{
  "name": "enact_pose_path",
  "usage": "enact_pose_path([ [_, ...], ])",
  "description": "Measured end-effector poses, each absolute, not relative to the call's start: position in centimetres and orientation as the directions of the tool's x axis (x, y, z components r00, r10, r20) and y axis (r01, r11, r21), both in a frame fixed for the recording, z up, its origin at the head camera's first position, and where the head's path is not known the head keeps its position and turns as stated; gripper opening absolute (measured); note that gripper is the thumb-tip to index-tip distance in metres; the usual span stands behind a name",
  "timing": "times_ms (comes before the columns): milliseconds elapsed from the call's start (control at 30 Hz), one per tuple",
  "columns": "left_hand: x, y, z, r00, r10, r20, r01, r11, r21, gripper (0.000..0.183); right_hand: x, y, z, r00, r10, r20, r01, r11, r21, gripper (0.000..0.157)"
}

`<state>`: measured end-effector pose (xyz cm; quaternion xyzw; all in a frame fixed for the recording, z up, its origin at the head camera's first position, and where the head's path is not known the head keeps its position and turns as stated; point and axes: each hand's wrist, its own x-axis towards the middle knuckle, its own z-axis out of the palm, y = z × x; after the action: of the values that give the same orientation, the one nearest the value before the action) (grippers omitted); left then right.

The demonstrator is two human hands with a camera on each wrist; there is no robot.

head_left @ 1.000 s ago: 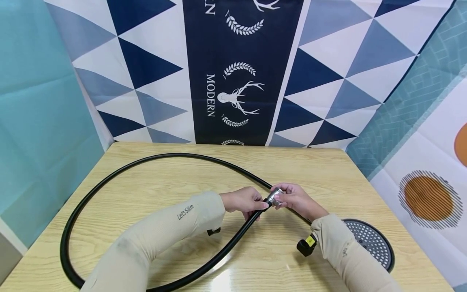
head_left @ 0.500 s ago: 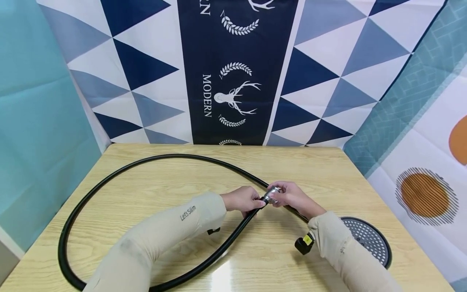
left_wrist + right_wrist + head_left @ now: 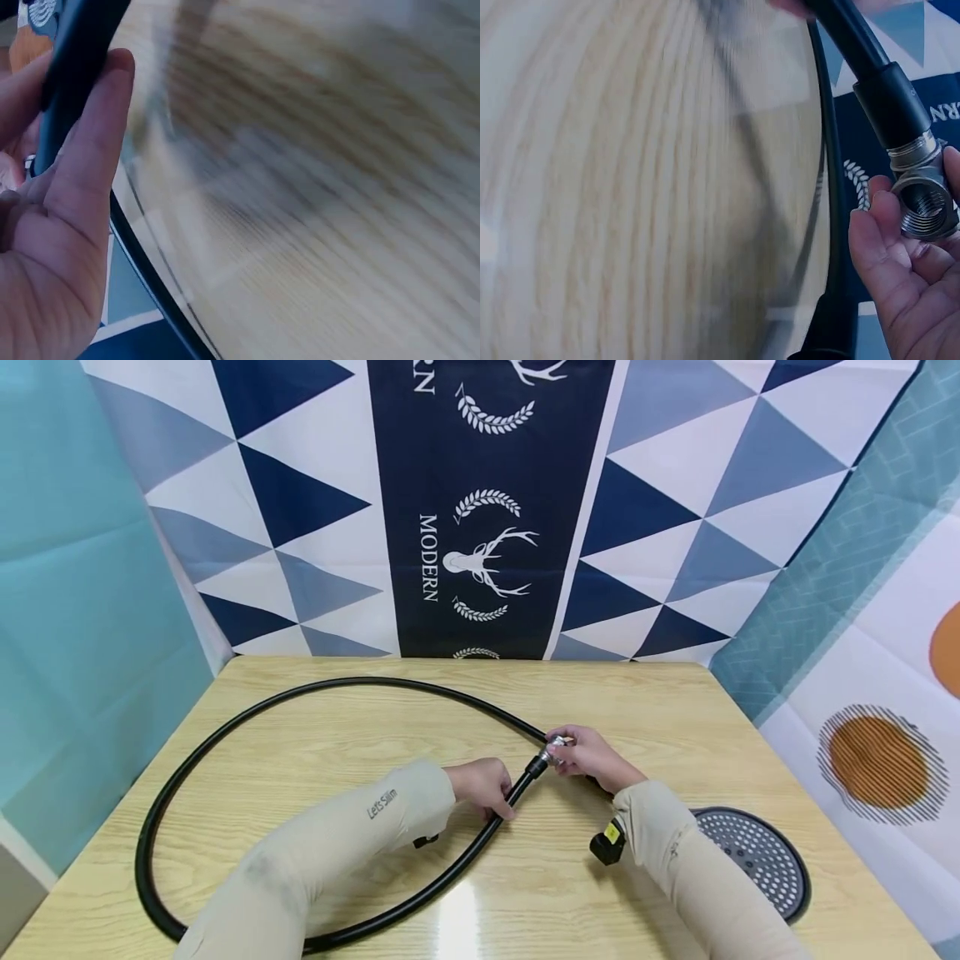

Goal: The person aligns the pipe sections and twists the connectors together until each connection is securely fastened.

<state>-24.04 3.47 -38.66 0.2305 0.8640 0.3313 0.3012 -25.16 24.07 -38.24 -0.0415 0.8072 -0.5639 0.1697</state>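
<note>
A black shower hose [image 3: 150, 835] lies in a wide loop, its near end raised. My left hand [image 3: 483, 787] pinches the hose a little below its black end collar [image 3: 537, 766]; in the left wrist view the hose [image 3: 75, 82] runs between thumb and fingers. My right hand [image 3: 591, 753] grips a silver metal fitting [image 3: 553, 750]. Seen from the right wrist, the fitting [image 3: 916, 180] has a threaded side opening facing the camera, and its neck meets the hose's collar [image 3: 891, 105]. Fingers hide the fitting's far side.
A round grey shower head [image 3: 750, 860] with pale nozzles lies on the wooden table [image 3: 360, 743] at the right, partly behind the right sleeve [image 3: 697, 868]. Patterned cloth [image 3: 322, 510] hangs behind the table. A black wrist camera [image 3: 607, 843] sticks out below the right wrist.
My left hand has moved off the collar, down the hose toward the lower left. The right hand has shifted slightly left and away with the fitting. The shower head stays put.
</note>
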Motion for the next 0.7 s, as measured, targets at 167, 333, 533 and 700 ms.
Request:
enact_pose_path([
  [167, -24.5, 2.5, -38.5, -0.720, 0.613, -0.324, 0.333, 0.715, 0.614, 0.035, -25.2, 24.1, -38.5, -0.941, -0.254, -0.222, 0.117, 0.372, -0.921, 0.036],
  [333, -25.3, 2.5, -38.3, -0.746, 0.603, -0.282, 0.445, 0.767, 0.463, 0.030, -24.8, 24.2, -39.0, -0.957, -0.198, -0.212, 0.127, 0.372, -0.920, 0.032],
  [533, -25.4, 3.1, -38.2, -0.731, 0.619, -0.287, 0.500, 0.772, 0.393, 0.014, -23.6, 25.1, -39.1, -0.955, -0.170, -0.244, 0.165, 0.378, -0.911, 0.029],
  [700, -24.9, 3.8, -38.2, -0.713, 0.630, -0.308, 0.504, 0.766, 0.400, 0.012, -22.6, 26.1, -39.1, -0.945, -0.199, -0.261, 0.157, 0.426, -0.891, 0.028],
])
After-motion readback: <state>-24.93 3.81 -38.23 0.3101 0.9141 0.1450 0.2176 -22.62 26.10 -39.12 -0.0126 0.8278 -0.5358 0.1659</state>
